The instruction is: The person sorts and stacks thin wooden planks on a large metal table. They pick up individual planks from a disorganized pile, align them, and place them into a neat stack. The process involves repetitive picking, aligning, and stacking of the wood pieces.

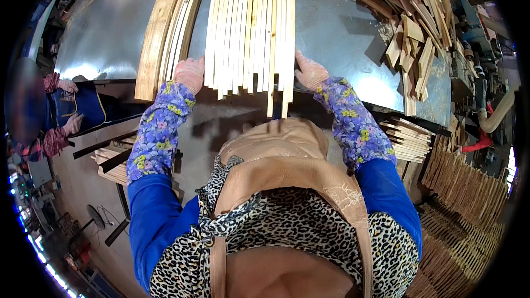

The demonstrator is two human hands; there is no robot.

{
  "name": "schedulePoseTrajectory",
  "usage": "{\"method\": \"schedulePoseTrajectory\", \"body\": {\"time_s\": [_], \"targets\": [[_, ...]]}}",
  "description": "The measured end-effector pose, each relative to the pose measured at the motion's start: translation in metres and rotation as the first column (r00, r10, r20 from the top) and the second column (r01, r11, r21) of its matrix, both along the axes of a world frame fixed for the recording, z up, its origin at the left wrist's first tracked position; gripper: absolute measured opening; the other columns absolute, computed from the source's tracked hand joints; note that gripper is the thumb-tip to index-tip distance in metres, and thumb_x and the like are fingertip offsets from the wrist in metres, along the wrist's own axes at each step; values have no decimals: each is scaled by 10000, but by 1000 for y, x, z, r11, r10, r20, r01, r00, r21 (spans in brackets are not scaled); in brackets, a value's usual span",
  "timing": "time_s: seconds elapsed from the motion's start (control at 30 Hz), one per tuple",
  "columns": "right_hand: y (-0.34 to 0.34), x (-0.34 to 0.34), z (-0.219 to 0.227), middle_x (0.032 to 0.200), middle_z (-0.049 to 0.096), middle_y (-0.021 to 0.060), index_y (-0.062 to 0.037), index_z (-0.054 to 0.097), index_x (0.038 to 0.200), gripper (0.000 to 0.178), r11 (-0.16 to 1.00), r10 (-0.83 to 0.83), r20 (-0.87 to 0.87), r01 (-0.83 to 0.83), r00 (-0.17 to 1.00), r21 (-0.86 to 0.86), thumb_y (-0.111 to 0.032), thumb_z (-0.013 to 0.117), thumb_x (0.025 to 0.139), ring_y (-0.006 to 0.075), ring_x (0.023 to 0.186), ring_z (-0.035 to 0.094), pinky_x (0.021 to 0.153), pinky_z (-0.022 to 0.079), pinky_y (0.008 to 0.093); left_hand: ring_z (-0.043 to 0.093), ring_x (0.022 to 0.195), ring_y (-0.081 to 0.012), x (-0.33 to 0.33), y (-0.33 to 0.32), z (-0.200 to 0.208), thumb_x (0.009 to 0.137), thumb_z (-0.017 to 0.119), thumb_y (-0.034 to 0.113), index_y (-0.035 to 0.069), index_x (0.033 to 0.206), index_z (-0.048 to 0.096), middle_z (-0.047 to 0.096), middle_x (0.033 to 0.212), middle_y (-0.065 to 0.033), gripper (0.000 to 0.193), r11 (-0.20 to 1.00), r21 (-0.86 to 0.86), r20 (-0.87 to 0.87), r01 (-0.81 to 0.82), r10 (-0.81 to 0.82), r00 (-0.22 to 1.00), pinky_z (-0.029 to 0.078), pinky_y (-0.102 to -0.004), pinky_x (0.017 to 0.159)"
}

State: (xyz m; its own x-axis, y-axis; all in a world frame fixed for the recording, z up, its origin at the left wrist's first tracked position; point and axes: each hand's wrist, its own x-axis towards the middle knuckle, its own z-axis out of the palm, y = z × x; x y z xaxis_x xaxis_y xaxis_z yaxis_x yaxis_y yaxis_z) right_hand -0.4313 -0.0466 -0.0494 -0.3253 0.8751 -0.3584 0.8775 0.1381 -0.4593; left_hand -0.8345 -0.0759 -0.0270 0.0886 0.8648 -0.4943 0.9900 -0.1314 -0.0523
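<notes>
A row of pale wooden strips lies side by side on the metal tabletop, with several ends sticking out past the near edge. My left hand, in a pink glove, is at the row's left side near its close end, its thumb side against the outer strip. On the opposite side, my gloved right hand has a finger stretched out along the outermost strip. Neither hand wraps round a strip; the fingertips are partly hidden. Left of the row lies a smaller group of wider, curved boards, overhanging the edge.
The metal table carries a heap of offcuts at the far right. Stacked strips stand below the right edge, beside tall piles of slats. Another person's gloved hand is at the left, near a dark frame.
</notes>
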Motion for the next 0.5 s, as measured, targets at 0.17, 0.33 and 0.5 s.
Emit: {"method": "schedulePoseTrajectory", "body": {"time_s": [0.17,0.33,0.5], "targets": [[37,3,-104,1419,695,191,-102,403,1679,716,767,-642,-645,347,414,-541,-494,587,1109,313,1271,686,1098,533,396,591,1407,-308,-9,-11,15,975,663,199,142,1331,699,695,1434,-94,362,901,397,2,174,-190,982,489,-455,1129],[94,-17,-79,1555,612,233,-6,402,1657,826,854,-505,-624,237,597,-464,-555,626,1082,351,1457,566,1231,409,425,500,1512,-364,-65,27,41,948,771,381,109,1512,632,609,1574,-160,642,754,616,145,-228,177,974,361,-508,1288],[122,-75,-66,1536,616,274,4,288,1693,963,886,-358,-544,94,759,-454,-587,682,1042,380,1470,557,1239,397,422,482,1530,-371,-171,53,52,936,829,469,-38,1687,353,469,1681,-268,1023,366,-136,648,-921,736,197,382,-457,1261]]}}
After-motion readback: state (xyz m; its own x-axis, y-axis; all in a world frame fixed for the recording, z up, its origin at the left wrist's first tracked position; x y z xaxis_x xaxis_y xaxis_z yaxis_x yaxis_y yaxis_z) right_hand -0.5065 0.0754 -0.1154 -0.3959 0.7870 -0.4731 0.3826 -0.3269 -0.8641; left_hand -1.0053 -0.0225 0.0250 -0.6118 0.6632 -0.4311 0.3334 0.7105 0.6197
